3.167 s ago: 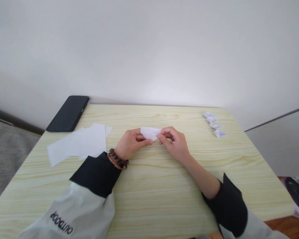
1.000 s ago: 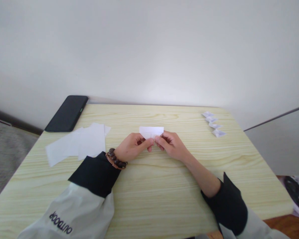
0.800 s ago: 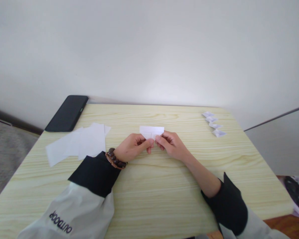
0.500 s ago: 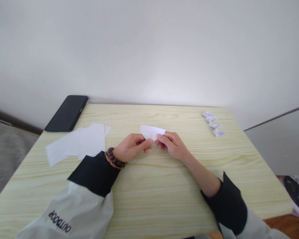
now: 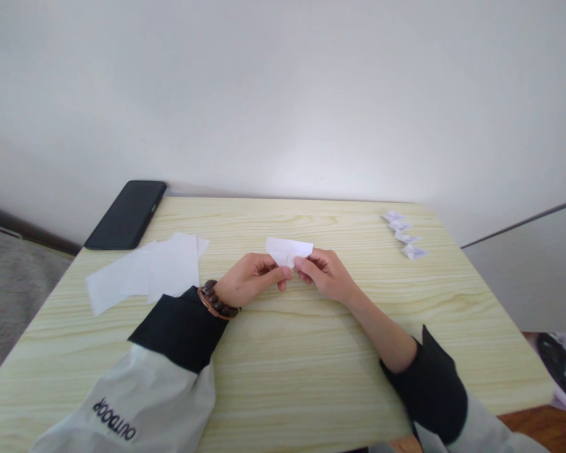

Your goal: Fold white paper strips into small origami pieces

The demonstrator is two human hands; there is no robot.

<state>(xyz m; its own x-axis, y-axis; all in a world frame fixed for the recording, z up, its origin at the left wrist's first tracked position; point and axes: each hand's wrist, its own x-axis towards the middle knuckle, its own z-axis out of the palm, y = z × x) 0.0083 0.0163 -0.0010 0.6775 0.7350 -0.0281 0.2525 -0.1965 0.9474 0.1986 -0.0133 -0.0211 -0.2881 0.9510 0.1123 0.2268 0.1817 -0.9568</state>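
A small piece of folded white paper [image 5: 288,246] is held up over the middle of the table. Its top edge is wide and straight, its sides slant inward to the bottom, and a short crease or seam line shows low on its face. My left hand [image 5: 255,277] pinches the lower left side, thumb in front and fingers behind. On the lower right side, my right hand [image 5: 327,274] grips the same paper, its thumb pressed on the front. Both thumbs nearly meet at the bottom point. The fingers behind the paper are partly hidden.
Loose white paper sheets [image 5: 173,270] lie overlapping at the left of the wood-grain table [image 5: 302,365]. Behind them a black tablet or phone [image 5: 126,215] rests at the back left corner. Several small folded paper pieces [image 5: 414,251] stand in a row at the back right, near the wall [image 5: 283,100].
My right thumb has slid slightly left and down along the paper toward the bottom point. More of the paper's right side shows. Both hands otherwise stay in place.
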